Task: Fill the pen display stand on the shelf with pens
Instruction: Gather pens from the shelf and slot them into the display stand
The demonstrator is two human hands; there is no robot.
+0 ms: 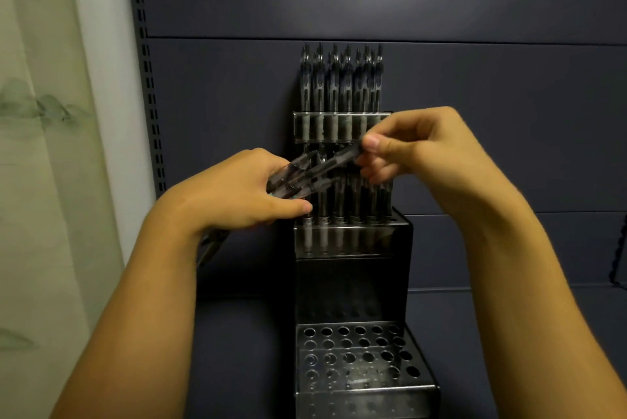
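Observation:
A dark tiered pen display stand (353, 279) stands on the shelf against the back panel. Its top tier holds several upright dark pens (341, 79). The middle tier also holds several pens, partly hidden by my hands. The lowest tier (359, 354) shows rows of open holes with no pens in them. My left hand (237, 191) grips a bundle of translucent grey pens (298, 178) in front of the middle tier. My right hand (417, 147) pinches the far end of one pen (339, 161) of that bundle between thumb and fingers.
A dark blue shelving back panel (373, 5) fills the background, with a slotted upright (149, 79) at its left. A pale curtain (44, 147) hangs at far left. The dark shelf surface (244, 351) lies to the left of the stand.

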